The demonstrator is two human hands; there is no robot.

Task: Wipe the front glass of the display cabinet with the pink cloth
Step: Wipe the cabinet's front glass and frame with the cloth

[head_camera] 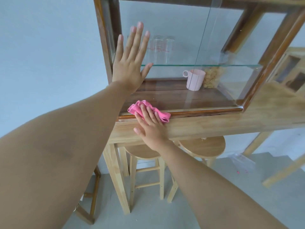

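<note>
The display cabinet [105, 47] has a dark wooden frame and stands on a light wooden table [206, 124]. Its front glass [173, 90] faces me. My left hand [130, 61] lies flat on the glass at its upper left, fingers spread and pointing up. My right hand [151, 126] presses the crumpled pink cloth [148, 110] against the lower left corner of the glass, on the bottom rail. The fingers rest flat on top of the cloth rather than curling around it.
Inside the cabinet are a glass shelf [214, 65], a pink mug [194, 79], a jar of pale snacks [212, 77] and clear glasses [160, 47]. Two round wooden stools [203, 146] stand under the table. More wooden furniture [290, 70] is at the right.
</note>
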